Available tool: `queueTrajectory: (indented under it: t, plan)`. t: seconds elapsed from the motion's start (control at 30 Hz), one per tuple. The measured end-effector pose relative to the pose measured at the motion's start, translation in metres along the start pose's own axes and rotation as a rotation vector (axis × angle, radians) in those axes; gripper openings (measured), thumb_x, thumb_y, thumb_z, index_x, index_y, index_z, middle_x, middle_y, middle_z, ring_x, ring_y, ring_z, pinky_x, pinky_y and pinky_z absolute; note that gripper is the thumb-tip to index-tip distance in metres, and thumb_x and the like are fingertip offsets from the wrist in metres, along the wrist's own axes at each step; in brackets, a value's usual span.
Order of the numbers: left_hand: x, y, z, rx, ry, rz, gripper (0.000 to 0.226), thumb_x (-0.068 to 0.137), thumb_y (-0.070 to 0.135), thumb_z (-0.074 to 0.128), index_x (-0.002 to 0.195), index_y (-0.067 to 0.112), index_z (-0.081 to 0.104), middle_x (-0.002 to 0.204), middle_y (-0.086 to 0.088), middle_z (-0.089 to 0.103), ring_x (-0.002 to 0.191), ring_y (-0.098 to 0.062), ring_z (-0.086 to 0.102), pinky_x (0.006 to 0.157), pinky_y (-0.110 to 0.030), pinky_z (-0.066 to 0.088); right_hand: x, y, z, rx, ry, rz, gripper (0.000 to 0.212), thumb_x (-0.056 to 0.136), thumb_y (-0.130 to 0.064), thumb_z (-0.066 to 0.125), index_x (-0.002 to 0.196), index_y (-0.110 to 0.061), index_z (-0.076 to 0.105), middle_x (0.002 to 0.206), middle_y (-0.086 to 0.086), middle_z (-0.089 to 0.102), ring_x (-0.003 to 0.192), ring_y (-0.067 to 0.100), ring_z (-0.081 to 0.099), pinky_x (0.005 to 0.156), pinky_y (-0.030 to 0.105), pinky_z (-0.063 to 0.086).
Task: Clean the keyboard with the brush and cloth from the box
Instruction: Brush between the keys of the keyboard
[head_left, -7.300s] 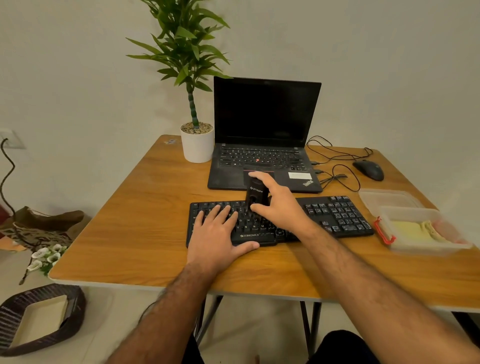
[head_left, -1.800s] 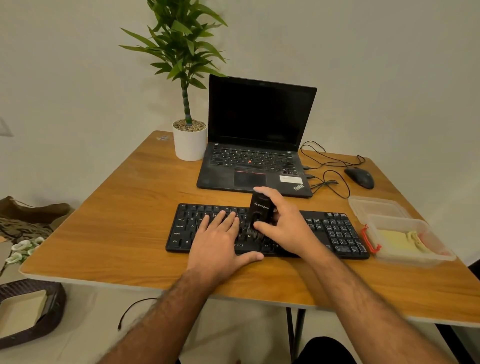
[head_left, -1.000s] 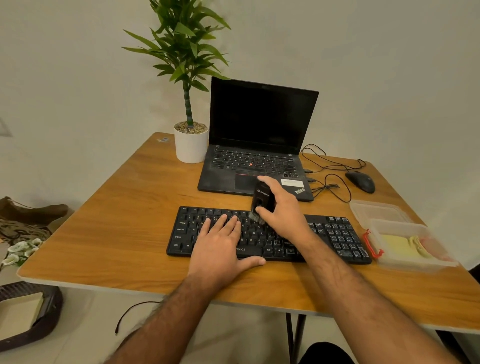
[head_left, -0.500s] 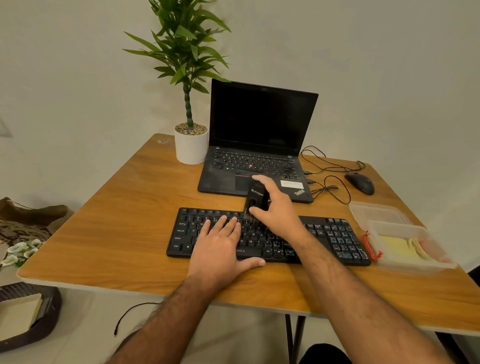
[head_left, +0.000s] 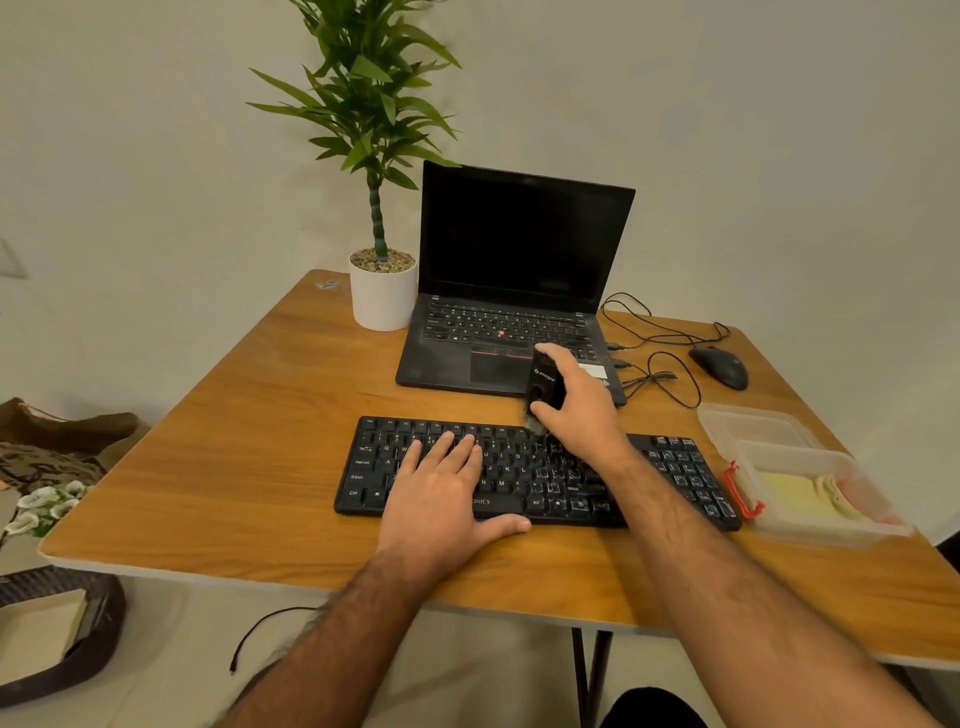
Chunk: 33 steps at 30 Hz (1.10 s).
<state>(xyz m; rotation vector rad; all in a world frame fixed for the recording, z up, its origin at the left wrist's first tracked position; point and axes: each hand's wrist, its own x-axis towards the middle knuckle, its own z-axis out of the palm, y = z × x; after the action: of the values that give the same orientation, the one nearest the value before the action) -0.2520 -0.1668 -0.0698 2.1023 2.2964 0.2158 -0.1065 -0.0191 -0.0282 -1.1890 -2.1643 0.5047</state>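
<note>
A black keyboard (head_left: 670, 467) lies across the front of the wooden table (head_left: 249, 441). My left hand (head_left: 441, 493) rests flat on its left half, fingers straight, thumb at the front edge. My right hand (head_left: 576, 410) grips a black brush (head_left: 543, 387) with its bristles down at the keyboard's top row, right of centre. A clear plastic box (head_left: 815, 499) with a red clasp stands at the right and holds a yellow cloth (head_left: 789, 493).
An open black laptop (head_left: 519, 291) sits behind the keyboard, with a potted plant (head_left: 382, 291) to its left. A black mouse (head_left: 719, 366) and loose cables (head_left: 649, 353) lie at the back right. The box's clear lid (head_left: 753, 426) lies behind the box.
My right hand has moved the brush back and forth over the keys; since half a second ago it has shifted slightly right along the top row. My left hand has stayed put.
</note>
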Motion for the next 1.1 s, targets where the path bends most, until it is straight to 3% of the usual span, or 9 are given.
queueTrajectory:
  t: [0.07,0.2,0.37,0.57,0.73,0.93,1.1]
  plan:
    - [0.000,0.000,0.000,0.000,-0.005,-0.002,0.114,0.073,0.095,0.020,0.159,0.020,0.016,0.167,0.004,0.012,0.154,-0.016,0.001,0.125,-0.045,-0.004,0.000,0.001,-0.001,0.026,0.012,0.021,0.075,0.083,-0.013,0.074,0.141,-0.040,0.035,0.124,-0.002,0.059,0.106,0.014,0.059,0.085,0.032,0.057]
    - [0.001,0.000,-0.001,-0.006,-0.004,0.000,0.114,0.073,0.095,0.021,0.159,0.020,0.017,0.167,0.003,0.013,0.154,-0.016,0.002,0.125,-0.045,-0.005,-0.004,-0.005,0.004,0.186,-0.108,-0.017,0.075,0.082,-0.012,0.075,0.140,-0.041,0.038,0.118,-0.006,0.057,0.097,0.008,0.062,0.080,0.029,0.059]
    - [0.001,0.000,0.000,0.002,-0.011,-0.002,0.114,0.073,0.095,0.020,0.159,0.021,0.016,0.167,0.003,0.012,0.154,-0.016,0.002,0.125,-0.045,-0.005,0.001,0.006,-0.004,-0.046,0.009,0.005,0.075,0.084,-0.012,0.073,0.144,-0.037,0.036,0.132,-0.002,0.058,0.117,0.017,0.057,0.095,0.037,0.054]
    - [0.002,0.000,0.000,0.005,-0.023,-0.003,0.116,0.071,0.096,0.018,0.159,0.021,0.015,0.167,0.003,0.011,0.154,-0.016,0.001,0.125,-0.046,-0.004,-0.002,0.005,-0.002,0.205,-0.061,0.031,0.075,0.083,-0.010,0.075,0.140,-0.040,0.038,0.119,-0.006,0.055,0.097,0.007,0.061,0.072,0.021,0.058]
    - [0.002,0.000,0.000,0.013,-0.021,-0.007,0.116,0.071,0.096,0.017,0.159,0.022,0.015,0.167,0.004,0.011,0.154,-0.016,0.001,0.125,-0.045,-0.004,-0.004,0.012,-0.012,-0.024,0.002,0.018,0.075,0.084,-0.012,0.074,0.144,-0.036,0.036,0.127,-0.001,0.058,0.112,0.016,0.058,0.088,0.032,0.056]
    - [0.001,0.000,0.001,0.008,-0.005,-0.003,0.115,0.072,0.096,0.017,0.159,0.022,0.016,0.167,0.004,0.013,0.154,-0.015,0.003,0.125,-0.045,-0.003,-0.011,0.002,-0.004,0.234,-0.041,0.028,0.075,0.082,-0.011,0.075,0.138,-0.044,0.037,0.115,-0.010,0.055,0.102,0.011,0.063,0.079,0.032,0.061]
    - [0.001,0.000,0.002,0.011,-0.001,-0.005,0.115,0.072,0.096,0.018,0.159,0.022,0.016,0.167,0.004,0.013,0.154,-0.015,0.003,0.125,-0.045,-0.003,-0.012,0.008,-0.011,0.080,-0.017,0.019,0.075,0.084,-0.015,0.075,0.141,-0.041,0.035,0.115,-0.007,0.056,0.101,0.012,0.062,0.081,0.029,0.059]
